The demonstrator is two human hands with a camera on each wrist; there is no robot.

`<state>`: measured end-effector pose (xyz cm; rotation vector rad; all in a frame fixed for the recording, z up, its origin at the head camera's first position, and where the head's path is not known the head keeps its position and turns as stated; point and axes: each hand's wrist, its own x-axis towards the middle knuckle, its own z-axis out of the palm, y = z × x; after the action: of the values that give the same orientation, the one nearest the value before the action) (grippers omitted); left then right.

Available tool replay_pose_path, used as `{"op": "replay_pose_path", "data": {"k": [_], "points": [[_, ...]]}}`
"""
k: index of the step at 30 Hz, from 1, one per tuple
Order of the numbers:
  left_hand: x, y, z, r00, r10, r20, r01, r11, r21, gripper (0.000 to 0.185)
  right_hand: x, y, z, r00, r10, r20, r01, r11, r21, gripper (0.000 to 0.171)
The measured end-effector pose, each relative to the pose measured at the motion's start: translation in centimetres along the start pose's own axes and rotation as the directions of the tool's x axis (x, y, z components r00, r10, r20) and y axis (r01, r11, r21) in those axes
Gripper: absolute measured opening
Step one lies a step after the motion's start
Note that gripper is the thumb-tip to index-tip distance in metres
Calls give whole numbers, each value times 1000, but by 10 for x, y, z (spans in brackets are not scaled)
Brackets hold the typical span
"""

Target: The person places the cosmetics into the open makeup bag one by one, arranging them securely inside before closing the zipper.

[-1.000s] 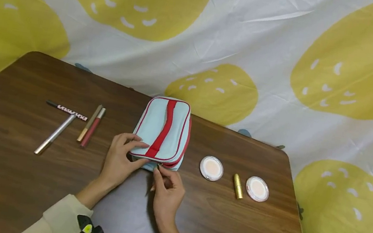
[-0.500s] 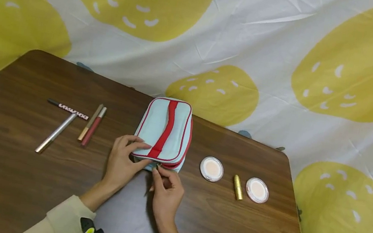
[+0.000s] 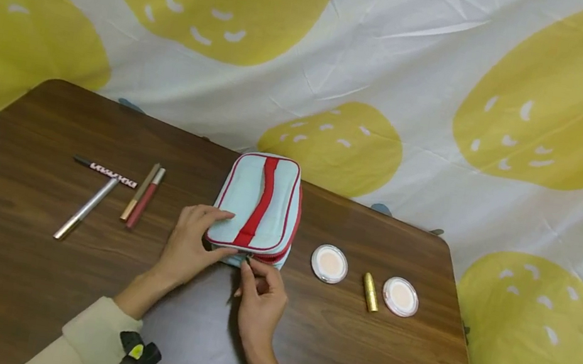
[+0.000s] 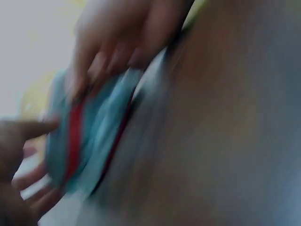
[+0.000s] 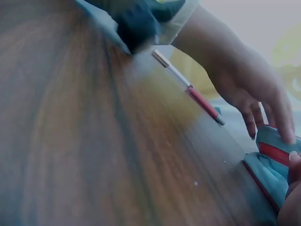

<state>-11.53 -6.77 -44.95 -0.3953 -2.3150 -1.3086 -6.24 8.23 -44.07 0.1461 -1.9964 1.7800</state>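
A pale blue cosmetic bag [image 3: 243,200] with red piping and a red strap handle [image 3: 261,202] lies near the table's back edge. At its front right corner, red zipper teeth [image 3: 275,257] show. My right hand [image 3: 262,304] pinches the zipper pull at the middle of the front side. My left hand [image 3: 183,251] is at the front left corner, its fingers stretched over the top and the thumb along the front. The left wrist view is blurred, with the right hand [image 4: 124,28] over the bag. In the right wrist view, the left fingers [image 5: 284,122] look extended.
Left of the bag lie a patterned pencil [image 3: 112,174], a silver pen-like tube [image 3: 87,208], a gold-brown tube [image 3: 139,193] and a red tube [image 3: 146,198]. To the right are two round compacts [image 3: 329,264] [image 3: 400,297] and a gold lipstick tube [image 3: 371,292]. A fruit-print cloth [image 3: 430,102] hangs behind.
The left hand's fingers have loosened and lifted a little from the bag's top, and its wrist has shifted left. The right hand keeps pinching the zipper pull at nearly the same spot.
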Motion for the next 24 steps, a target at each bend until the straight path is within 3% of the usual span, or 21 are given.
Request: {"op": "replay_pose_path", "data": {"k": [2, 4, 7, 10, 13, 16, 20, 24], "points": [[8, -9, -11, 990, 55, 127, -58, 998, 22, 66, 0, -2, 0, 1000, 14, -6, -14, 1000, -18, 7], [13, -15, -21, 967, 100, 236, -107, 994, 19, 70, -1, -3, -1, 1000, 21, -8, -21, 1000, -22, 8], [20, -23, -31, 928, 168, 332, -175, 985, -11, 65, -1, -2, -1, 1000, 23, -4, -23, 1000, -12, 8], [26, -31, -35, 912, 230, 339, -230, 972, -40, 58, 0, -1, -1, 1000, 21, -10, -21, 1000, -2, 8], [33, -39, -37, 917, 257, 305, -249, 966, -65, 57, 1, 0, 0, 1000, 24, -13, -24, 1000, 7, 8], [38, -47, -37, 922, 258, 290, -235, 965, -112, 56, 2, 0, 0, 1000, 23, -12, -23, 1000, 11, 8], [41, -55, -36, 913, 247, 324, -194, 963, -188, 51, 0, -1, 1, 1000, 23, -8, -23, 1000, 3, 8], [40, -58, -32, 909, 286, 304, -204, 940, -274, 46, -1, -2, 0, 999, 33, -16, -33, 999, -4, 7]]}}
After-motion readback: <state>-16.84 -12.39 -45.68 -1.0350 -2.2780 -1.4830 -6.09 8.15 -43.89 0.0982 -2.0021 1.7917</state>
